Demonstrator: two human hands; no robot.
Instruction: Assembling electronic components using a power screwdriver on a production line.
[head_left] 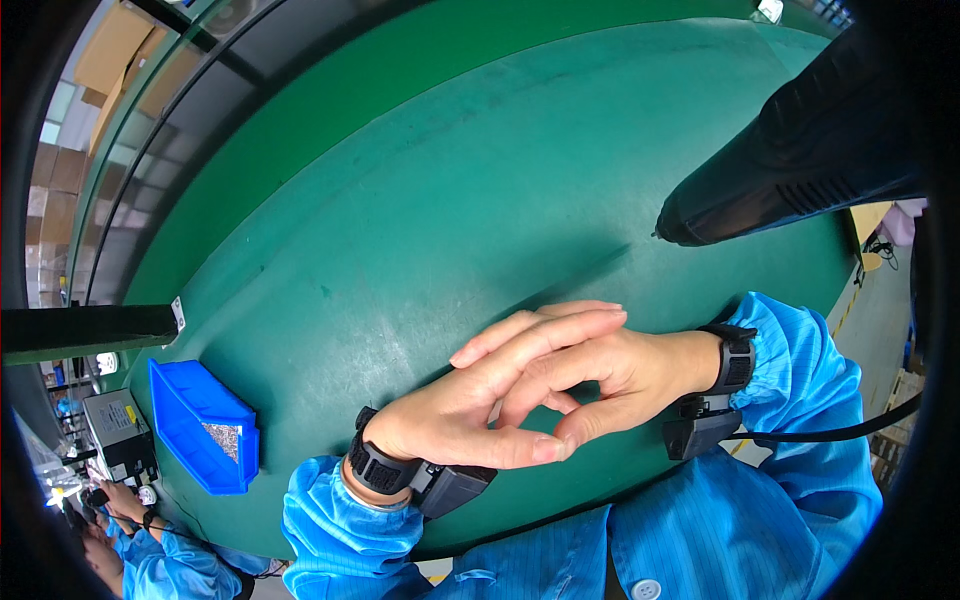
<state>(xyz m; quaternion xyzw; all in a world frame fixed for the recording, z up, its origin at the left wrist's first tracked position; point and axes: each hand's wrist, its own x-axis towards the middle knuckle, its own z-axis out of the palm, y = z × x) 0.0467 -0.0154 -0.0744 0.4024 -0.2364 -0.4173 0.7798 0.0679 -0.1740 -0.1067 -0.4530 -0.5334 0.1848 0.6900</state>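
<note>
The slender black power tool (800, 150) is what I see nearest the hands, beyond the grip and off to its right, its narrow tip pointing back toward the fingers without touching them. A dark streak like a shadow crosses the green work surface (450, 200) between that tip and the knuckles.

As for the grip itself, the left hand (470, 405) and the right hand (610, 375) have hold of nothing I can see. They are laid across one another, fingers loosely straight and overlapping, thumb tips meeting on the wearer's side. I can't tell whether they touch the surface below.

Right behind each hand sits a black wrist strap with a boxy dark module, then a bright blue sleeve (805, 355); a black cable trails from the right-hand module.

Well to the left of the grip stands an open blue bin (200, 390) with small greyish pieces in its near end. Past it, beyond the table's edge, are a grey box-shaped unit (115, 425) and, nearer the wearer's side, a co-worker in blue (170, 565). Farthest off, cardboard boxes (60, 200) are stacked.
</note>
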